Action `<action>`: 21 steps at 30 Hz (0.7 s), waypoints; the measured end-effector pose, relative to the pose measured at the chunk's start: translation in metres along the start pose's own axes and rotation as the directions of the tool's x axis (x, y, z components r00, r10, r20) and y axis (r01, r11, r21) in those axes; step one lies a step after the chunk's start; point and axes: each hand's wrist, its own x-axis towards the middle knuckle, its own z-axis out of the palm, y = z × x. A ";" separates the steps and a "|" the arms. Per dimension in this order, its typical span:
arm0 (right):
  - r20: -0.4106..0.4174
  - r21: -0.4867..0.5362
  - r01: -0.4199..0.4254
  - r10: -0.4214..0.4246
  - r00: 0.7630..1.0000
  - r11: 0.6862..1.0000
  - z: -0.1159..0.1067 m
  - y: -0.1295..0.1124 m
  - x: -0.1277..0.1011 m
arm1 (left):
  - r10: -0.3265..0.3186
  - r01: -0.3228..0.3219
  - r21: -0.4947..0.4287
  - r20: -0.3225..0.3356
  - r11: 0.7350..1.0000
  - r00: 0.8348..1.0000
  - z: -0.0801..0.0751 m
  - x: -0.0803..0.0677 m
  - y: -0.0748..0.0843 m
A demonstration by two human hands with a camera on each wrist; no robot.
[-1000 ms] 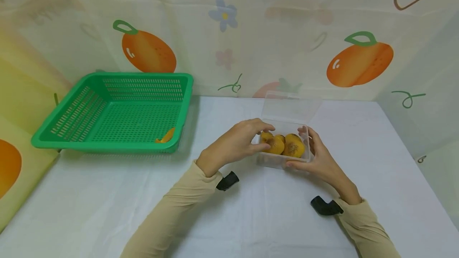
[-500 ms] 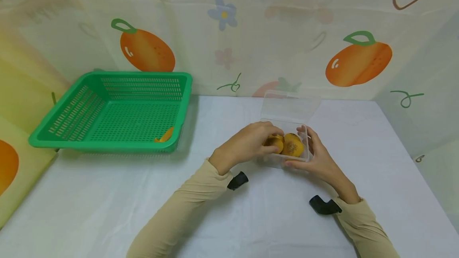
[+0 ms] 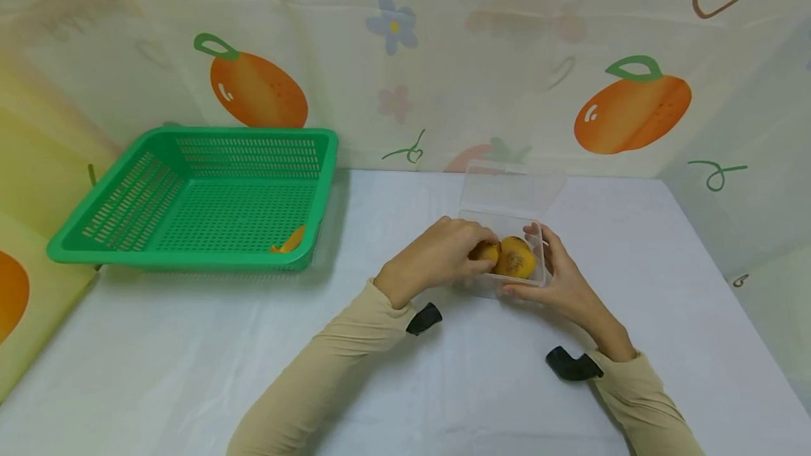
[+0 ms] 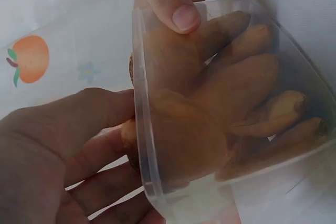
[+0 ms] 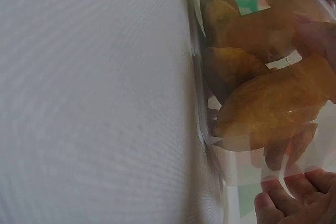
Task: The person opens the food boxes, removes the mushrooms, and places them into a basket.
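Note:
A clear plastic box [image 3: 484,288] filled with several yellow-orange, brown-speckled, mango-like fruits [image 3: 515,259] stands on the table with its lid [image 3: 507,187] raised at the back. My left hand [image 3: 438,252] reaches over the box's left side, its fingers and thumb curled round a fruit [image 3: 486,252] near the mouth. In the left wrist view, elongated fruits [image 4: 239,87] show through the wall. My right hand [image 3: 564,283] grips the box from the right, thumb [image 4: 184,17] on the near wall. Its other fingers are partly hidden behind the box.
To the left, a green slotted basket [image 3: 190,259] has one small yellow-orange piece [image 3: 292,240] in its near right corner. The table is covered with a white cloth [image 3: 507,378]. A fruit-patterned curtain [image 3: 443,55] hangs right behind the table's far edge.
My left hand has moved right and over the box, and its fingers have closed on a fruit there, covering the left fruits. The right hand stays on the box.

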 end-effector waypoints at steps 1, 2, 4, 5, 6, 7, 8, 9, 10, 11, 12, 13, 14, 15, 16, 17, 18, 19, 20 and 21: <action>-0.002 -0.002 0.001 -0.001 1.000 1.000 0.000 0.000 0.000 | 0.001 -0.001 -0.018 -0.007 1.000 1.000 -0.001 -0.001 0.000; -0.003 -0.005 0.003 -0.003 1.000 1.000 0.000 0.000 0.000 | 0.000 0.000 -0.035 -0.015 0.999 1.000 -0.003 -0.001 0.000; -0.006 -0.011 0.007 -0.007 1.000 1.000 0.001 0.000 0.000 | -0.009 0.007 -0.062 -0.030 0.998 1.000 -0.006 -0.003 -0.001; -0.007 -0.015 0.009 -0.009 1.000 1.000 0.001 0.000 0.000 | -0.016 0.013 -0.069 -0.037 0.998 0.999 -0.008 -0.004 -0.002; -0.008 -0.019 0.011 -0.011 1.000 1.000 0.001 0.000 0.000 | -0.022 0.018 -0.076 -0.044 0.997 0.999 -0.010 -0.005 -0.003; -0.008 -0.020 0.014 -0.014 1.000 1.000 0.001 -0.001 0.001 | -0.027 0.023 -0.084 -0.050 0.996 0.998 -0.012 -0.006 -0.003; -0.008 -0.023 0.014 -0.014 1.000 1.000 0.001 -0.001 0.001 | -0.031 0.025 -0.092 -0.058 0.995 0.998 -0.013 -0.007 -0.004; -0.008 -0.025 0.014 -0.014 1.000 1.000 0.001 -0.001 0.001 | -0.031 0.024 -0.100 -0.066 0.995 0.997 -0.015 -0.008 -0.005; -0.009 -0.026 0.014 -0.014 1.000 1.000 0.001 -0.001 0.001 | -0.029 0.020 -0.110 -0.074 0.994 0.997 -0.016 -0.008 -0.005; -0.009 -0.025 0.013 -0.014 1.000 1.000 0.001 -0.001 0.001 | -0.025 0.015 -0.119 -0.082 0.993 0.996 -0.017 -0.009 -0.006; -0.009 -0.023 0.014 -0.014 1.000 1.000 0.001 -0.001 0.001 | -0.018 0.006 -0.125 -0.092 0.992 0.996 -0.018 -0.010 -0.007; -0.009 -0.021 0.014 -0.014 1.000 1.000 0.001 -0.001 0.001 | -0.011 -0.001 -0.126 -0.098 0.992 0.995 -0.019 -0.011 -0.008; -0.010 -0.021 0.011 -0.012 1.000 1.000 0.001 -0.001 0.001 | -0.007 -0.006 -0.126 -0.105 0.992 0.994 -0.019 -0.011 -0.008; -0.010 -0.020 0.010 -0.011 1.000 1.000 0.001 -0.001 0.001 | -0.005 -0.008 -0.121 -0.110 0.993 0.994 -0.020 -0.012 -0.009; -0.010 -0.020 0.008 -0.008 1.000 1.000 0.001 -0.001 0.001 | -0.007 -0.006 -0.115 -0.113 0.993 0.994 -0.020 -0.013 -0.009; -0.010 -0.021 0.006 -0.006 1.000 1.000 0.001 -0.002 0.001 | -0.011 -0.001 -0.110 -0.116 0.994 0.993 -0.021 -0.014 -0.009; -0.011 -0.024 0.005 -0.006 1.000 1.000 0.001 -0.002 0.001 | -0.018 0.004 -0.110 -0.120 0.994 0.993 -0.022 -0.014 -0.010; -0.011 -0.027 0.004 -0.005 1.000 1.000 0.001 -0.002 0.001 | -0.023 0.009 -0.112 -0.123 0.994 0.992 -0.023 -0.015 -0.010; -0.012 -0.031 0.003 -0.003 1.000 1.000 0.001 -0.002 0.001 | -0.027 0.013 -0.115 -0.126 0.993 0.992 -0.024 -0.016 -0.011; -0.013 -0.034 0.003 -0.003 1.000 0.999 0.001 -0.002 0.001 | -0.031 0.015 -0.119 -0.131 0.993 0.991 -0.024 -0.017 -0.011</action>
